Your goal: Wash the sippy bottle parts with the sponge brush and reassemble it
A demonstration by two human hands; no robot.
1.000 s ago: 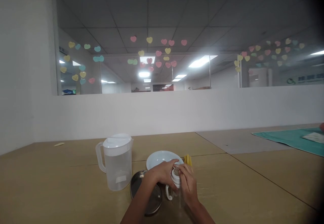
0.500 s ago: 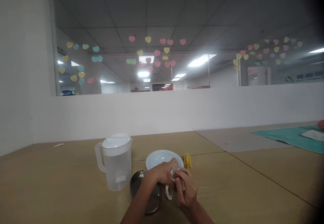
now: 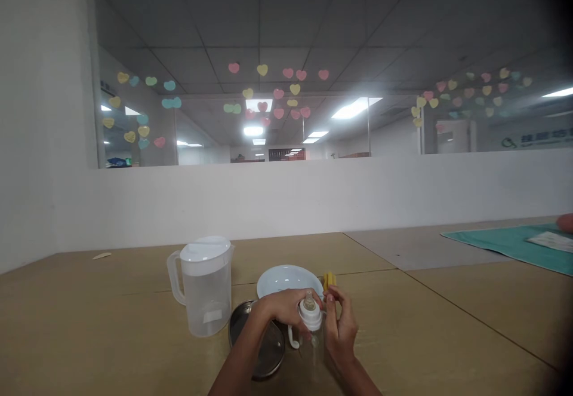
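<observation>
A clear baby bottle (image 3: 310,324) with a white collar, a teat on top and a white side handle stands on the wooden table near the front edge. My left hand (image 3: 282,307) wraps round its white top from the left, fingers closed on it. My right hand (image 3: 341,329) is at the bottle's right side, fingers upright and slightly apart, touching or just off the collar. Just behind the bottle sits a white plate (image 3: 286,280). A yellow object (image 3: 330,281) lies by the plate's right edge.
A translucent pitcher (image 3: 203,285) with a white lid stands left of the bottle. A round metal lid (image 3: 262,348) lies under my left forearm. A teal mat (image 3: 514,242) covers the far right of the table. A low white wall runs behind.
My right hand has come off the bottle's top and opened beside it. My left hand keeps its grip. The teat now shows uncovered.
</observation>
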